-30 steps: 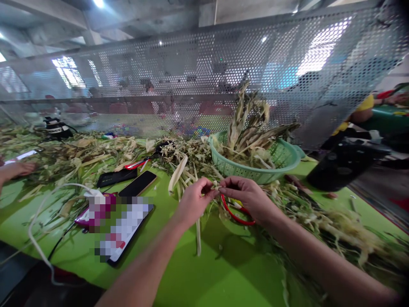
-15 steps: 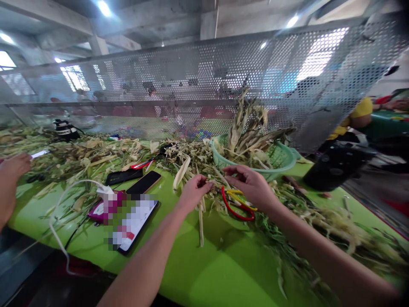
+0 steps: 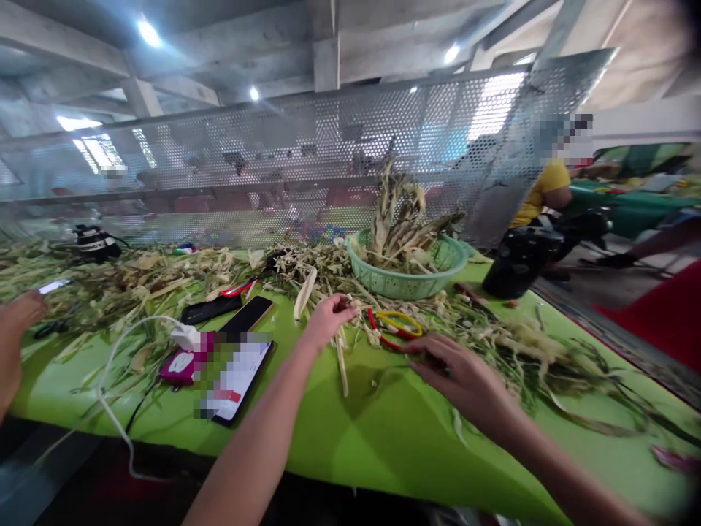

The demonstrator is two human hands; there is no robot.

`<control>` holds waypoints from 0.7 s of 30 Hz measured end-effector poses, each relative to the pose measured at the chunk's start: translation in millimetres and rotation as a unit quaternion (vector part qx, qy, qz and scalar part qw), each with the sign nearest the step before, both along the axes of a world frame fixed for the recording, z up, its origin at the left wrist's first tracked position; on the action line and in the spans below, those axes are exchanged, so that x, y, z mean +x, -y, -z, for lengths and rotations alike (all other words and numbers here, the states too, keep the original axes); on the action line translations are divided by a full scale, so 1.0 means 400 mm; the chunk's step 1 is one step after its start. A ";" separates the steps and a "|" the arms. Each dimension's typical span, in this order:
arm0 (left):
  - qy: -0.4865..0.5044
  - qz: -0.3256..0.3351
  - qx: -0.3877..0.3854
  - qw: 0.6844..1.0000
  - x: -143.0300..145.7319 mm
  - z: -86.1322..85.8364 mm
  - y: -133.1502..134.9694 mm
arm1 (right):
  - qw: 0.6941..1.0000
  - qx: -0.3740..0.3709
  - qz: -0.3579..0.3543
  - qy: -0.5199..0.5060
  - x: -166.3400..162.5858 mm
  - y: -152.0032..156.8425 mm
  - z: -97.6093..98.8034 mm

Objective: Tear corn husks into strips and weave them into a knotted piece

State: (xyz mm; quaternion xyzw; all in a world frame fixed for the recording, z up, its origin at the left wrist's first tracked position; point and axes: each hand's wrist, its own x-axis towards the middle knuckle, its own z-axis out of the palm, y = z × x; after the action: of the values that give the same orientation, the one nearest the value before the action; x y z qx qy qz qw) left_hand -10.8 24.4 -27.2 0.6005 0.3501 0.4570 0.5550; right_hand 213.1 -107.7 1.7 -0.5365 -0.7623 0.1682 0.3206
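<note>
My left hand (image 3: pixel 330 320) is closed in a pinch above the green table, with a small pale bit, perhaps plant husk, at its fingertips. Its exact kind is too small to tell. My right hand (image 3: pixel 457 371) hovers lower and to the right, its fingers bent together; whatever they hold, if anything, is not clear. Scissors-like handles, red and yellow (image 3: pixel 372 318), lie between the two hands, close to the right fingertips. A dry husk strip (image 3: pixel 342 365) lies below my left hand. Dried corn husks (image 3: pixel 315 267) are heaped beyond it.
A green basket (image 3: pixel 383 283) holds dry husks. Phones (image 3: pixel 246 319), a purple power bank (image 3: pixel 178 369) and a white cable lie left. A black container (image 3: pixel 518 267) stands right. Another person's hand (image 3: pixel 16 321) shows at far left. A perforated metal screen (image 3: pixel 274 161) runs behind.
My right hand has moved down and toward me, away from the left hand. My left hand keeps its pinch. The view has turned slightly right.
</note>
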 end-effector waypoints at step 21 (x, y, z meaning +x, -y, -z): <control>0.028 -0.006 -0.070 0.997 -0.022 -0.001 -0.007 | 0.988 0.040 0.146 -0.027 0.039 0.141 0.104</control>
State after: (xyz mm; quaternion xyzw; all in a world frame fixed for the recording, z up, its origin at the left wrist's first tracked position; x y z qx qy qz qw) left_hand -19.7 27.1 -26.7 0.5450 0.3688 0.4511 0.6029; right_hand 228.7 -164.3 -39.8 -0.6238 -0.6732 0.1037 0.3833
